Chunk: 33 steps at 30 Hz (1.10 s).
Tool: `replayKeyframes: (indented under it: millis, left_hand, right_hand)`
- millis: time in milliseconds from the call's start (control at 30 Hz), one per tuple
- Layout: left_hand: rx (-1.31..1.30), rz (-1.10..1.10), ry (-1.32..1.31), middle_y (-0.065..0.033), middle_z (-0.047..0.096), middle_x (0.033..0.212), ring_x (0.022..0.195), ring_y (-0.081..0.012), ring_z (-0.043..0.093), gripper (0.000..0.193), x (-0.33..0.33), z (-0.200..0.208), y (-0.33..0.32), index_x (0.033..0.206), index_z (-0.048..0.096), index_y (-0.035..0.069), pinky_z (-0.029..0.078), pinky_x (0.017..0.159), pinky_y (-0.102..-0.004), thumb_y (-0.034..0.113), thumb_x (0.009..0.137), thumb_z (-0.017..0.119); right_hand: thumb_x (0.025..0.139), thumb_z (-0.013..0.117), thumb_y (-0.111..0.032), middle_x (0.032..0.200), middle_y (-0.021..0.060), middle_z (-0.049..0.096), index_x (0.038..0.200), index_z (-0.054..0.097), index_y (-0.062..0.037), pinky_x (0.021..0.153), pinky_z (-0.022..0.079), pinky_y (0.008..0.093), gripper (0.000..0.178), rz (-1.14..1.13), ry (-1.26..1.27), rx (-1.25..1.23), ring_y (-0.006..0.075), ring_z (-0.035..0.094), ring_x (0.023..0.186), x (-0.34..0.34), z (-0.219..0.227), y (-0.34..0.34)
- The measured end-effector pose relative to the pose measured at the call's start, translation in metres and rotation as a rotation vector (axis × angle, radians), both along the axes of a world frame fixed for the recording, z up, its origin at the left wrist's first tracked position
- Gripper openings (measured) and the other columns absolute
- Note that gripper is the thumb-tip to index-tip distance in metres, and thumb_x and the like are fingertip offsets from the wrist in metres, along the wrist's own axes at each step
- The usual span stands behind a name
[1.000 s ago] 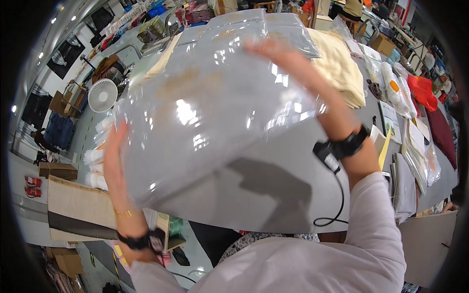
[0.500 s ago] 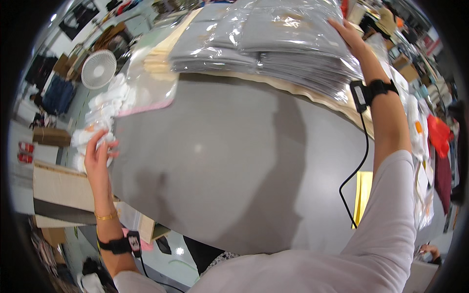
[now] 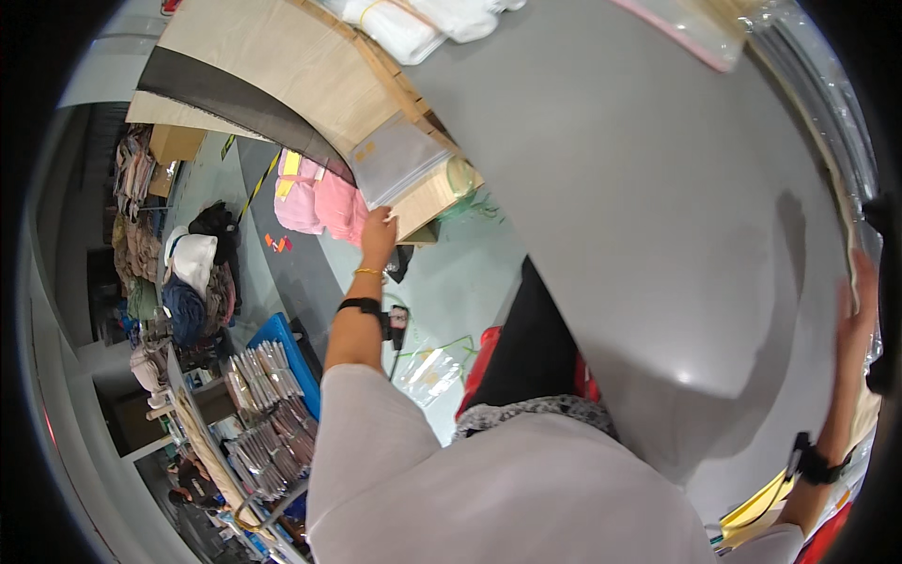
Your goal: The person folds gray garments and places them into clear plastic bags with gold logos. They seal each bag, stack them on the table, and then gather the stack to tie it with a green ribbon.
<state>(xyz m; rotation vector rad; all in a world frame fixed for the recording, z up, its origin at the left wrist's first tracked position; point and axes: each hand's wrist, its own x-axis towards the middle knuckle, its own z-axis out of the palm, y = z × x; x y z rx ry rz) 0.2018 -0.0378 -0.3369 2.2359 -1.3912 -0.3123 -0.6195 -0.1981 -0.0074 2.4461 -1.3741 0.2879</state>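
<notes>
My left hand (image 3: 378, 237) reaches down beside the table to a stack of clear, flat plastic bags (image 3: 395, 155) on a wooden board. Its fingers are curled together at the bags' near corner and look closed on the edge of a bag. At the far right my right hand (image 3: 857, 305) is blurred, with fingers stretched out, beside the grey packages in clear plastic (image 3: 817, 94). It seems to hold nothing. Only a strip of those packages shows along the rim of the picture. The grey table (image 3: 611, 188) lies between my hands.
White bundled cloth (image 3: 404, 33) lies at the table's far left edge. A roll of clear tape (image 3: 460, 176) sits beside the bags. Pink bundles (image 3: 319, 202) are on the floor. A yellow sheet (image 3: 756, 503) lies near my right forearm. A rack of wrapped garments (image 3: 268, 414) stands lower left.
My view has turned to the left and down. My left hand has moved from beside the white cloth to the plastic bags. My right hand has come off the top of the grey packages.
</notes>
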Motion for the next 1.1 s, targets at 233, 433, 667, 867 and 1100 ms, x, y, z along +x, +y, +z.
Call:
replayKeyframes:
  millis: [233, 433, 667, 867, 1100]
  left_hand:
    - [0.194, -0.281, -0.434, -0.0176, 0.062, 0.127, 0.122, -0.0382, 0.056, 0.057, -0.005, -0.043, -0.093, 0.127, 0.060, 0.003, 0.050, 0.097, -0.0464, 0.022, 0.078, 0.082]
    - [0.177, -0.342, -0.612, -0.0149, 0.062, 0.130, 0.123, -0.0361, 0.056, 0.067, 0.022, -0.084, -0.135, 0.131, 0.059, 0.006, 0.051, 0.097, -0.0436, 0.030, 0.075, 0.086]
    - [0.057, -0.388, -0.115, -0.0140, 0.072, 0.115, 0.104, -0.0342, 0.068, 0.054, 0.096, -0.091, -0.169, 0.116, 0.074, 0.009, 0.055, 0.089, -0.0398, 0.040, 0.074, 0.086]
    - [0.183, -0.250, 0.139, -0.0136, 0.076, 0.099, 0.089, -0.0321, 0.071, 0.053, 0.114, -0.089, -0.178, 0.108, 0.076, 0.008, 0.054, 0.080, -0.0384, 0.049, 0.076, 0.085]
    - [0.204, -0.201, 0.132, -0.0125, 0.076, 0.093, 0.086, -0.0310, 0.071, 0.048, 0.111, -0.079, -0.180, 0.105, 0.076, 0.009, 0.054, 0.077, -0.0378, 0.047, 0.077, 0.084]
  right_hand:
    - [0.099, 0.052, -0.058, 0.162, 0.0224, 0.034, 0.154, 0.044, -0.0065, 0.124, 0.019, 0.0545, 0.076, 0.064, -0.021, 0.517, 0.0408, 0.029, 0.152, 0.207, -0.098, 0.075]
    - [0.101, 0.041, -0.060, 0.164, 0.0244, 0.028, 0.157, 0.037, -0.0050, 0.124, 0.016, 0.0560, 0.079, 0.088, 0.045, 0.498, 0.0429, 0.022, 0.154, 0.229, -0.091, 0.056]
    - [0.100, 0.034, -0.065, 0.166, 0.0258, 0.020, 0.160, 0.031, -0.0054, 0.123, 0.019, 0.0563, 0.084, 0.105, 0.098, 0.513, 0.0437, 0.020, 0.154, 0.202, -0.096, 0.058]
    - [0.098, 0.033, -0.067, 0.167, 0.0232, 0.020, 0.161, 0.029, -0.0077, 0.124, 0.018, 0.0559, 0.086, 0.124, 0.147, 0.488, 0.0407, 0.020, 0.155, 0.185, -0.097, 0.058]
    - [0.098, 0.033, -0.067, 0.167, 0.0231, 0.020, 0.160, 0.030, -0.0071, 0.124, 0.018, 0.0559, 0.086, 0.139, 0.155, 0.491, 0.0404, 0.020, 0.155, 0.185, -0.094, 0.057]
